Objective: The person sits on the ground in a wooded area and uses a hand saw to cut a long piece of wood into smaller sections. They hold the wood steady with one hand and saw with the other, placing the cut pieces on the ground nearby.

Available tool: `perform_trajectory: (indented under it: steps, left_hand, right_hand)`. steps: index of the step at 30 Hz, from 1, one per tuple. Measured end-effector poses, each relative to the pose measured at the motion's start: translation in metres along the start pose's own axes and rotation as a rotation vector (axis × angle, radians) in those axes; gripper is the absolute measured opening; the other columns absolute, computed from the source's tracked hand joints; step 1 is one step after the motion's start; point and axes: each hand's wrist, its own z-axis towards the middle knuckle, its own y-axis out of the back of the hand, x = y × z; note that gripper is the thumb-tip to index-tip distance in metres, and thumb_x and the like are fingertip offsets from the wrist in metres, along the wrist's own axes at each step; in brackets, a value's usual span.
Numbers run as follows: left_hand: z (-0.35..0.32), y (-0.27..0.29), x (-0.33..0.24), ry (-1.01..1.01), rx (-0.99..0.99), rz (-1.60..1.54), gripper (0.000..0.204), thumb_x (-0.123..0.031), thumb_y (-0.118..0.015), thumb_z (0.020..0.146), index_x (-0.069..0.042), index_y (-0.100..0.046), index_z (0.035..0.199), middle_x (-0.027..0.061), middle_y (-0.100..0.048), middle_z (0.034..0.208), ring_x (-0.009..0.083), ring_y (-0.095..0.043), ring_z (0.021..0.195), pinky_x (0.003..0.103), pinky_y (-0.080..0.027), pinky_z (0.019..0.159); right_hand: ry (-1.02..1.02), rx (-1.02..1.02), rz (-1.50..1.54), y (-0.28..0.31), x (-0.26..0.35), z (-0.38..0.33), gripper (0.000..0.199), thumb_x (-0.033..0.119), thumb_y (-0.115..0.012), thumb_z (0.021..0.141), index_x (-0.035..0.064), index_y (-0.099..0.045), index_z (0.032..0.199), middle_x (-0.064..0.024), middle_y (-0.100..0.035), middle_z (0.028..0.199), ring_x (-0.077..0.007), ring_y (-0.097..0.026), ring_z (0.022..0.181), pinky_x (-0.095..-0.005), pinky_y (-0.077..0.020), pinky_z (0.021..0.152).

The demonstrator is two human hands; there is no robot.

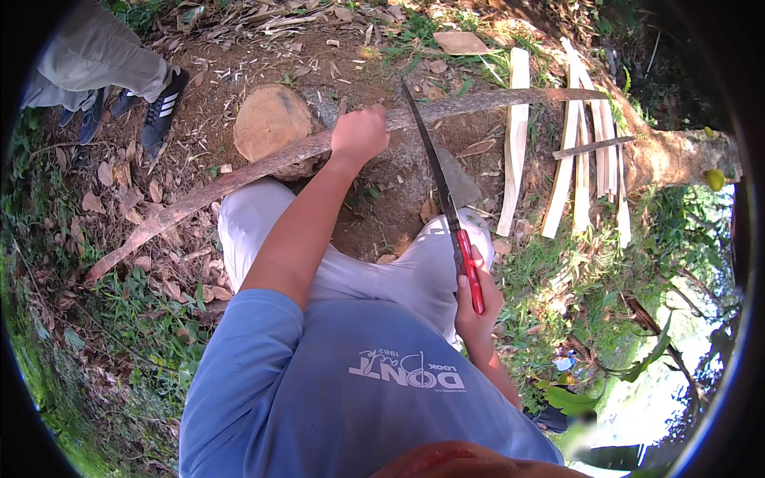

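My left hand (360, 135) is closed around a long, bark-covered strip of wood (215, 187), which runs across in front of me from the lower left to the upper right. In my right hand (480, 299) is a machete with a red handle (468, 263), gripped near my right knee. Its long dark blade (430, 151) points up and away, passing over or beside the strip to the right of my left hand; whether the two touch I cannot tell. Close to my left hand stands a round cut log (272, 123) with a pale sawn top.
Several pale split strips (516, 135) lie on the right, some against a fallen trunk (677, 155). A grey stone (458, 179) sits between my knees and the strip. Another person's shoes (163, 111) are at the far left. Dry leaves and wood chips litter the dirt.
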Motion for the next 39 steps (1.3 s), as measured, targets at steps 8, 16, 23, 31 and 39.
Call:
perform_trajectory:
  steps: [8, 16, 23, 31, 39]
  left_hand:
    - [-0.001, -0.003, 0.004, -0.024, -0.064, 0.012, 0.033, -0.030, -0.077, 0.088, -0.006, -0.066, 0.106, 0.0164, -0.078, 0.101, 0.0375, -0.077, 0.093, 0.049, -0.062, 0.081]
    - [0.003, 0.004, -0.002, -0.016, -0.029, 0.048, 0.035, -0.032, -0.078, 0.089, -0.005, -0.067, 0.108, 0.0171, -0.078, 0.104, 0.0385, -0.077, 0.095, 0.050, -0.062, 0.083]
    - [0.000, 0.006, 0.000, 0.004, 0.023, 0.066, 0.037, -0.033, -0.080, 0.088, -0.004, -0.066, 0.108, 0.0175, -0.078, 0.104, 0.0382, -0.077, 0.095, 0.049, -0.062, 0.083]
    - [-0.003, -0.001, 0.001, -0.021, -0.044, 0.062, 0.039, -0.035, -0.081, 0.088, -0.005, -0.065, 0.108, 0.0163, -0.078, 0.102, 0.0381, -0.077, 0.094, 0.050, -0.062, 0.081]
    - [0.000, -0.002, 0.001, -0.020, -0.058, 0.114, 0.039, -0.036, -0.078, 0.091, -0.006, -0.064, 0.111, 0.0154, -0.078, 0.106, 0.0368, -0.078, 0.096, 0.048, -0.063, 0.082]
  right_hand:
    - [0.157, -0.080, 0.120, -0.035, 0.035, 0.100, 0.046, 0.009, -0.067, 0.103, -0.0019, -0.062, 0.147, -0.0214, -0.073, 0.136, -0.0190, -0.073, 0.113, -0.0295, -0.0529, 0.098]
    - [0.251, -0.186, 0.262, -0.103, 0.010, 0.222, 0.046, 0.012, -0.065, 0.104, 0.0028, -0.062, 0.148, -0.0228, -0.072, 0.137, -0.0297, -0.070, 0.128, -0.0363, -0.0515, 0.107]
    - [0.147, -0.092, 0.033, -0.045, -0.034, 0.074, 0.051, 0.006, -0.067, 0.100, -0.0005, -0.060, 0.150, -0.0217, -0.075, 0.129, -0.0244, -0.076, 0.106, -0.0334, -0.0565, 0.093]
    - [0.101, -0.017, 0.020, 0.002, -0.003, -0.008, 0.055, 0.003, -0.067, 0.099, 0.0003, -0.057, 0.153, -0.0198, -0.079, 0.113, -0.0188, -0.071, 0.072, -0.0276, -0.0540, 0.070]
    - [0.232, -0.153, 0.214, -0.075, 0.026, 0.184, 0.044, 0.012, -0.068, 0.101, 0.0005, -0.065, 0.143, -0.0275, -0.074, 0.127, -0.0341, -0.075, 0.117, -0.0376, -0.0556, 0.100]
